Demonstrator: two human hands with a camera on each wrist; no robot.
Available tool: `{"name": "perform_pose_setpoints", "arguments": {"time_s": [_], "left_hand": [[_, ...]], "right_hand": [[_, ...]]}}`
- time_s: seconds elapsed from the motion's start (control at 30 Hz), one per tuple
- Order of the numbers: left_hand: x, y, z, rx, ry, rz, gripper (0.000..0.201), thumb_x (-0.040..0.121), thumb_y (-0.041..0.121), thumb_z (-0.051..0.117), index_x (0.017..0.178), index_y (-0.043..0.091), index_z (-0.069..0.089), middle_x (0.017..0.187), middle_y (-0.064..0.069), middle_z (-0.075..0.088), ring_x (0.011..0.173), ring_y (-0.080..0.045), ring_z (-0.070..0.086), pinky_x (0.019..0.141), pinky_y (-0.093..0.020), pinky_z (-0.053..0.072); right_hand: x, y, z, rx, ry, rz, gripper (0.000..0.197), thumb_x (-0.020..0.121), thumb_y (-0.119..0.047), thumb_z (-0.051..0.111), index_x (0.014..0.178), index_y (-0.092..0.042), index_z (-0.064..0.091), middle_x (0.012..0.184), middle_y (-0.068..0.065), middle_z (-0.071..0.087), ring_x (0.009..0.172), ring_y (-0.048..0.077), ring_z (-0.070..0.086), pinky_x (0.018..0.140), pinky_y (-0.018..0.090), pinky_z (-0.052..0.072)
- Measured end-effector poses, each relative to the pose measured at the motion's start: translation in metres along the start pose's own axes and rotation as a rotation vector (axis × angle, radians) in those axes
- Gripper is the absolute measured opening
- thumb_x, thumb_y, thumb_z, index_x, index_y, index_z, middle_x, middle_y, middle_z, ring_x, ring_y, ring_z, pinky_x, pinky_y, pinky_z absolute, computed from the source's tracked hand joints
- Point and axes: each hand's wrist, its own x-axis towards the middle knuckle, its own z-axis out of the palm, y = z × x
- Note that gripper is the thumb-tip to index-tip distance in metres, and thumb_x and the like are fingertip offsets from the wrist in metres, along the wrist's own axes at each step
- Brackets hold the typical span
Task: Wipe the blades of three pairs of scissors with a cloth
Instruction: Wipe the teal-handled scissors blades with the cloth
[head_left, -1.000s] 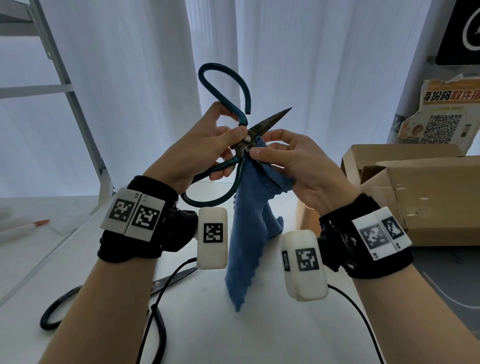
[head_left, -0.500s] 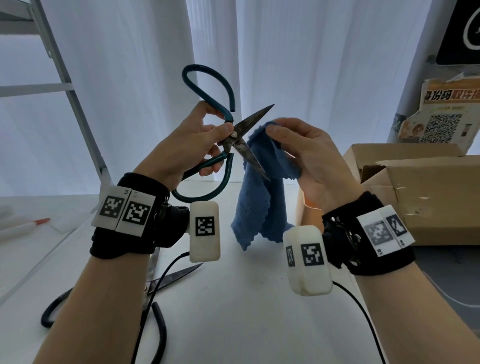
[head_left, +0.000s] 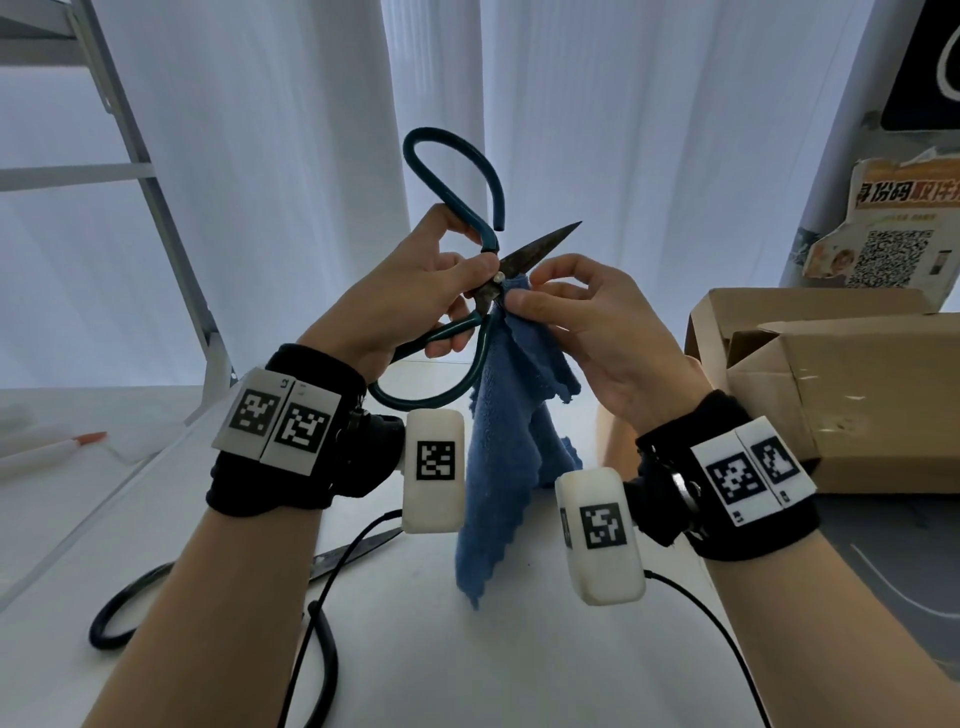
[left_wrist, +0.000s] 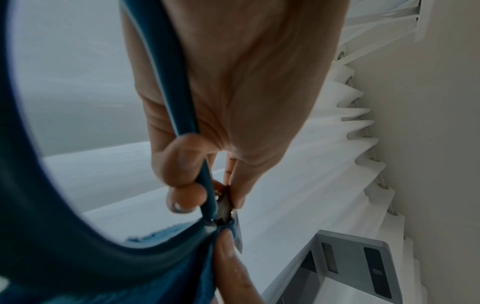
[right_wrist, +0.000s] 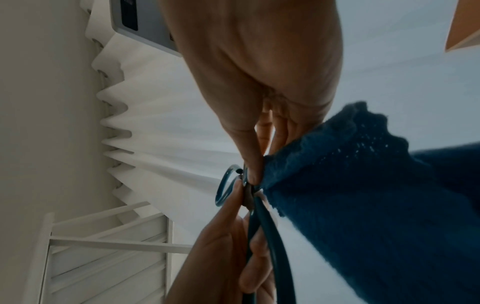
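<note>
Right hand (head_left: 597, 332) grip: cloth (head_left: 509, 441) around scissors (head_left: 467, 291) blade.

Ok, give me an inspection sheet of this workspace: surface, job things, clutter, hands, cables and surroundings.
Surface: white tabletop, pale and smooth.
Job's things: teal-handled metal scissors held up with blades open; blue microfibre cloth hanging from the lower blade near the pivot; black-handled scissors lying on the table.
Clutter: brown cardboard box, flaps open; white pen with orange tip.
Hands: left hand grips the teal scissors at the pivot; right hand pinches the cloth on the blade.
Cables: black wrist-camera cables trailing over the table.
Surroundings: white curtains, white metal frame, QR-code poster.
</note>
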Motion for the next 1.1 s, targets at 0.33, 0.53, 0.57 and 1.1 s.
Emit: {"name": "perform_pose_setpoints", "arguments": {"time_s": [0.33, 0.53, 0.57, 1.1], "left_hand": [[0.0021, -0.0019, 0.0062, 0.025, -0.028, 0.004, 0.022, 0.105, 0.022, 0.051, 0.123, 0.015, 0.043, 0.09, -0.015, 0.056, 0.056, -0.024, 0.05, 0.036, -0.024, 0.035], [0.0013, -0.0018, 0.0041, 0.001, -0.017, 0.005, 0.023, 0.105, 0.022, 0.051, 0.124, 0.014, 0.043, 0.087, -0.008, 0.061, 0.053, -0.021, 0.05, 0.036, -0.023, 0.034], [0.0012, -0.0018, 0.0044, 0.001, -0.021, 0.005, 0.023, 0.105, 0.022, 0.051, 0.125, 0.013, 0.043, 0.088, -0.009, 0.061, 0.054, -0.022, 0.05, 0.036, -0.023, 0.034], [0.0008, -0.0013, 0.0052, -0.008, -0.072, -0.007, 0.025, 0.104, 0.024, 0.053, 0.126, 0.014, 0.044, 0.09, -0.013, 0.059, 0.054, -0.022, 0.05, 0.037, -0.023, 0.034]], "right_hand": [[0.0007, 0.0022, 0.0037, 0.136, 0.002, 0.078, 0.027, 0.083, 0.004, 0.071, 0.079, -0.015, 0.052, 0.095, 0.02, 0.068, 0.084, 0.031, 0.068, 0.085, 0.041, 0.056], [0.0002, 0.0016, 0.0061, 0.164, 0.011, 0.092, 0.028, 0.084, -0.002, 0.072, 0.076, -0.016, 0.049, 0.086, 0.015, 0.067, 0.073, 0.024, 0.065, 0.071, 0.034, 0.055], [-0.0002, 0.0012, 0.0076, 0.157, 0.016, 0.085, 0.028, 0.085, -0.001, 0.071, 0.075, -0.016, 0.049, 0.084, 0.015, 0.066, 0.072, 0.023, 0.064, 0.07, 0.035, 0.055], [-0.0004, -0.0011, 0.0068, 0.069, 0.02, 0.075, 0.021, 0.085, 0.002, 0.062, 0.074, -0.012, 0.052, 0.08, 0.013, 0.066, 0.071, 0.023, 0.06, 0.067, 0.03, 0.053]]}}
